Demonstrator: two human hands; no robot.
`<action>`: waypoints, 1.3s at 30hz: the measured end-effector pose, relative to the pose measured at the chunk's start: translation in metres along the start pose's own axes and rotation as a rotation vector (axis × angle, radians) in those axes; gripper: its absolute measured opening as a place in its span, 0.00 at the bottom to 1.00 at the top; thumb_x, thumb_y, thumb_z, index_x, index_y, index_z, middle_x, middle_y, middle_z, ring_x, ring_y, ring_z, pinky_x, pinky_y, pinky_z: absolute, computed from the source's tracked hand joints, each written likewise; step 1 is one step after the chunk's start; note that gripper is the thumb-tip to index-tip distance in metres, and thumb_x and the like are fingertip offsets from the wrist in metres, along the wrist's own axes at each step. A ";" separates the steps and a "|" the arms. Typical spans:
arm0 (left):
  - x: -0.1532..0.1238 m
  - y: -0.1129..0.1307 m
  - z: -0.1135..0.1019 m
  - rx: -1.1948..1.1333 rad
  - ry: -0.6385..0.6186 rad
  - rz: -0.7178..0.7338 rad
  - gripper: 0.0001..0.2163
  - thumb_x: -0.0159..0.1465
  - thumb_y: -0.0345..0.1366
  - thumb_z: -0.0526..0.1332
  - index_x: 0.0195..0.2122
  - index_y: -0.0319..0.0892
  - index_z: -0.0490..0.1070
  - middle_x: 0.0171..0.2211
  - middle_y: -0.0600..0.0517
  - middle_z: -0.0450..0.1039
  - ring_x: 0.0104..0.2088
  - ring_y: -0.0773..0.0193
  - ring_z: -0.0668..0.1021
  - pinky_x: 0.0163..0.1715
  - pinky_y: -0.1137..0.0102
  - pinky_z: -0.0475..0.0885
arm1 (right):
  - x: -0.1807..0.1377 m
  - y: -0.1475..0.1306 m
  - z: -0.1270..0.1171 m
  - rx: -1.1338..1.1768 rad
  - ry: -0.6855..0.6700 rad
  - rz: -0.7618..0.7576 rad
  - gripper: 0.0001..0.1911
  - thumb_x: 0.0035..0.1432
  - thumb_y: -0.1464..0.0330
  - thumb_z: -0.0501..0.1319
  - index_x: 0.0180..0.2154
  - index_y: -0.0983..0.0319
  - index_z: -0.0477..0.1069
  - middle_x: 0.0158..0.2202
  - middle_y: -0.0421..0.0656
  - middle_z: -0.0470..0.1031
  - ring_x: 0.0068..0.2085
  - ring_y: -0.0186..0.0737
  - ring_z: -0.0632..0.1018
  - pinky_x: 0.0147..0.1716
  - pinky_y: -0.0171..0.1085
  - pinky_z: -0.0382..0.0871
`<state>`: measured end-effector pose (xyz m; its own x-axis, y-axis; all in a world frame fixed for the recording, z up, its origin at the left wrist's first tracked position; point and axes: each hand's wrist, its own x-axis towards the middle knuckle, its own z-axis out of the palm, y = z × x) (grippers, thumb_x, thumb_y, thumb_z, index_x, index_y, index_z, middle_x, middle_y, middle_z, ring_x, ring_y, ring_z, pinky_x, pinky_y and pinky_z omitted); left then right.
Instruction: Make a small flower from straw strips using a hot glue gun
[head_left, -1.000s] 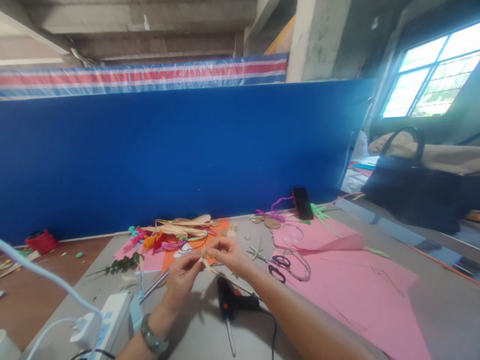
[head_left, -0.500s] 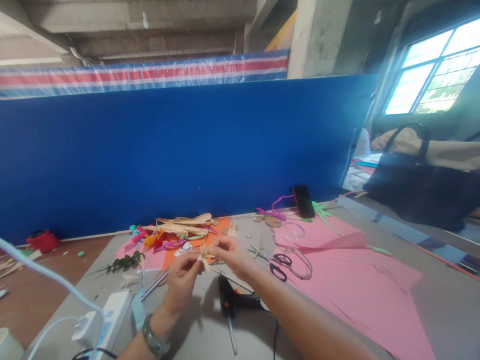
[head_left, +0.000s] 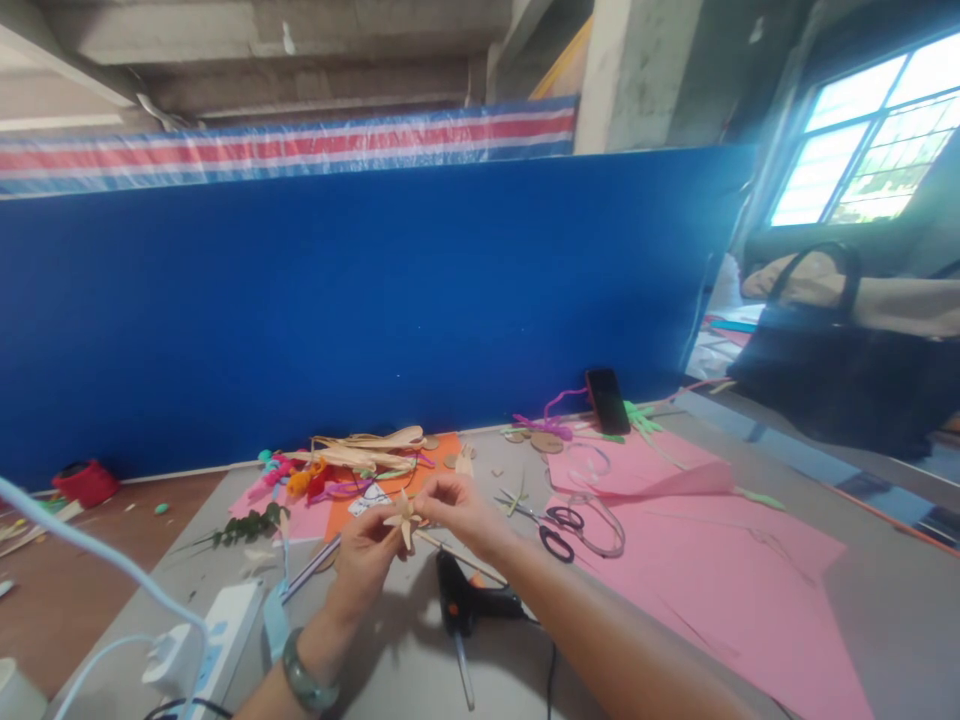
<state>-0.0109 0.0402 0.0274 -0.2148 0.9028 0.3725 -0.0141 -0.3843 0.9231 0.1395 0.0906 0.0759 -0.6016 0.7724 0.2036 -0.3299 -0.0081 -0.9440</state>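
Observation:
Between my hands is a small pale straw-coloured flower [head_left: 406, 521] with pointed petals, held above the table. My left hand [head_left: 365, 549], with a green bangle on its wrist, grips the flower from the left, thumb and fingers closed. Thumb and forefinger of my right hand [head_left: 452, 506] pinch a petal on its right side. A black glue gun [head_left: 459, 600] with a glue stick in it lies just below my hands. To the right, scissors [head_left: 556, 528] with black handles rest on the table.
Dried husk strips [head_left: 375, 447] and colourful pipe-cleaner pieces [head_left: 304, 480] lie at the back left. Pink paper sheets [head_left: 720, 590] cover the right side. A phone [head_left: 607, 402] leans on the blue partition [head_left: 375, 300]. A white power strip [head_left: 225, 640] is at front left.
The flower has turned in my fingers, and its petals now face the camera more openly. Both hands stay in nearly the same place.

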 end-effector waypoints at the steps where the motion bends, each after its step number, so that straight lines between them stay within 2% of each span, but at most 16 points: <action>1: 0.000 -0.001 -0.001 0.004 0.007 -0.006 0.11 0.54 0.42 0.68 0.29 0.39 0.76 0.18 0.54 0.73 0.17 0.68 0.72 0.17 0.73 0.67 | 0.000 -0.001 0.001 0.013 0.005 0.005 0.17 0.45 0.59 0.70 0.24 0.63 0.67 0.22 0.39 0.76 0.26 0.37 0.78 0.31 0.38 0.70; 5: 0.000 -0.003 -0.004 0.048 0.013 0.018 0.09 0.54 0.39 0.68 0.23 0.40 0.73 0.19 0.54 0.71 0.18 0.70 0.69 0.16 0.75 0.64 | -0.001 -0.004 0.004 0.015 0.039 0.013 0.17 0.42 0.60 0.72 0.22 0.64 0.68 0.23 0.39 0.76 0.26 0.34 0.76 0.30 0.35 0.70; 9: 0.000 0.001 -0.004 0.083 0.026 0.090 0.11 0.54 0.37 0.68 0.19 0.41 0.70 0.21 0.54 0.70 0.22 0.68 0.70 0.21 0.74 0.65 | 0.000 -0.002 0.002 -0.047 0.042 -0.014 0.16 0.45 0.60 0.70 0.22 0.64 0.70 0.22 0.39 0.75 0.26 0.34 0.75 0.29 0.34 0.69; 12: 0.001 0.005 -0.003 0.085 0.060 0.133 0.12 0.55 0.37 0.68 0.18 0.41 0.69 0.21 0.54 0.69 0.25 0.66 0.71 0.25 0.73 0.67 | 0.001 0.000 -0.001 -0.126 0.075 -0.021 0.17 0.49 0.56 0.68 0.24 0.64 0.72 0.24 0.40 0.76 0.26 0.33 0.74 0.28 0.33 0.67; 17: 0.003 0.004 -0.003 0.081 0.084 0.158 0.11 0.55 0.37 0.68 0.20 0.41 0.70 0.20 0.55 0.68 0.24 0.67 0.70 0.25 0.73 0.66 | 0.001 -0.004 0.000 -0.206 0.065 -0.057 0.17 0.45 0.56 0.70 0.23 0.65 0.73 0.23 0.40 0.75 0.26 0.33 0.72 0.28 0.33 0.64; 25: 0.004 -0.006 -0.004 -0.010 0.085 0.089 0.10 0.51 0.37 0.71 0.21 0.40 0.71 0.22 0.54 0.70 0.23 0.67 0.71 0.22 0.74 0.66 | -0.002 -0.006 0.004 -0.304 0.151 -0.086 0.09 0.49 0.66 0.67 0.22 0.64 0.72 0.21 0.37 0.72 0.24 0.31 0.70 0.27 0.32 0.64; 32: 0.003 -0.011 -0.008 -0.066 0.044 0.087 0.08 0.52 0.34 0.70 0.23 0.40 0.72 0.22 0.54 0.71 0.25 0.67 0.71 0.23 0.74 0.66 | -0.004 -0.010 0.006 -0.405 0.137 -0.066 0.12 0.50 0.63 0.66 0.22 0.64 0.73 0.21 0.39 0.73 0.24 0.33 0.71 0.24 0.32 0.62; 39: 0.005 -0.006 -0.005 -0.116 0.053 -0.017 0.11 0.47 0.35 0.72 0.22 0.39 0.70 0.20 0.56 0.69 0.18 0.72 0.67 0.18 0.76 0.62 | -0.005 -0.014 0.004 -0.458 0.086 -0.099 0.10 0.53 0.66 0.64 0.24 0.65 0.73 0.22 0.39 0.73 0.26 0.32 0.71 0.27 0.31 0.64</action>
<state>-0.0172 0.0464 0.0235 -0.2650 0.8991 0.3483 -0.1302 -0.3913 0.9110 0.1436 0.0844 0.0891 -0.5143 0.8054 0.2946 -0.0165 0.3341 -0.9424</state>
